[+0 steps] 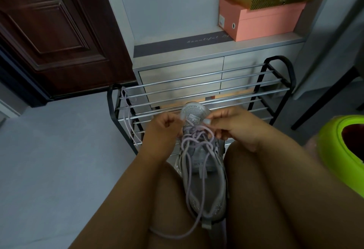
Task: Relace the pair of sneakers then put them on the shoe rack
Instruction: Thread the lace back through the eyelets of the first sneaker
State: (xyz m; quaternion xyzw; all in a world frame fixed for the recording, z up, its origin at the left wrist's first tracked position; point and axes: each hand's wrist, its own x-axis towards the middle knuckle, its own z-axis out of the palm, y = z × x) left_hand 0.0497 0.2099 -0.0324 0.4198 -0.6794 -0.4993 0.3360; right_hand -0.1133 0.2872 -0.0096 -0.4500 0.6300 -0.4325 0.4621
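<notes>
A grey and lilac sneaker [204, 185] lies between my knees, toe pointing away from me toward the shoe rack [204, 87]. Its lilac lace [194, 142] is loosely threaded through the upper eyelets, and long loose ends trail down over the heel and across my left thigh. My left hand [159, 128] pinches the lace at the left side of the toe. My right hand [228, 123] pinches the lace at the right side. A second lilac lace [128, 118] hangs from the rack's left end. The other sneaker is not in view.
The black-framed rack with chrome bars stands against a grey drawer cabinet [197, 67]. Stacked pink boxes [262, 18] sit on the cabinet top. A dark wooden door [55, 32] is at the left. A lime green container [342, 146] stands at the right on the grey floor.
</notes>
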